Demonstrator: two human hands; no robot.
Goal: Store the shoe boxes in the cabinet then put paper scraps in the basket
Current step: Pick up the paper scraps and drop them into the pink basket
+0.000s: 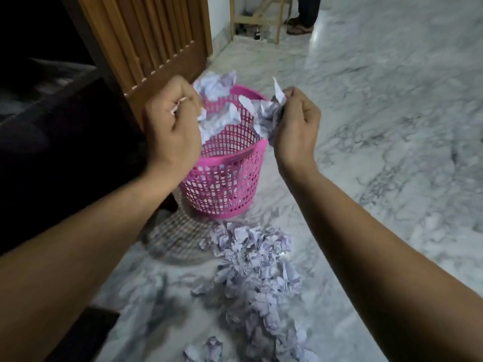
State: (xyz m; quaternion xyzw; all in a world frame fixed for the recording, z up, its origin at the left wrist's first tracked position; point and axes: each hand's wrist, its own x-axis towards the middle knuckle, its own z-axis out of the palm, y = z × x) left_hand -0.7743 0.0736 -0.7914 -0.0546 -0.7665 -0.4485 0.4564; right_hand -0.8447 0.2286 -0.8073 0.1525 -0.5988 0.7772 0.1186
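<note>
A pink mesh basket [230, 178] stands on the marble floor in the middle of the view. My left hand [171, 129] hovers over its left rim, closed on crumpled white paper scraps [217, 105]. Over the right rim, my right hand [295, 126] grips another bunch of crumpled paper [269, 111]. A pile of loose crumpled scraps [258, 278] lies on the floor in front of the basket. Some paper shows through the basket's mesh. No shoe boxes are in view.
A wooden slatted door [156, 40] stands behind the basket at the left, with dark furniture [52, 126] beside it. A person's legs [304, 17] and a wooden stool [258, 19] are at the far end of the floor.
</note>
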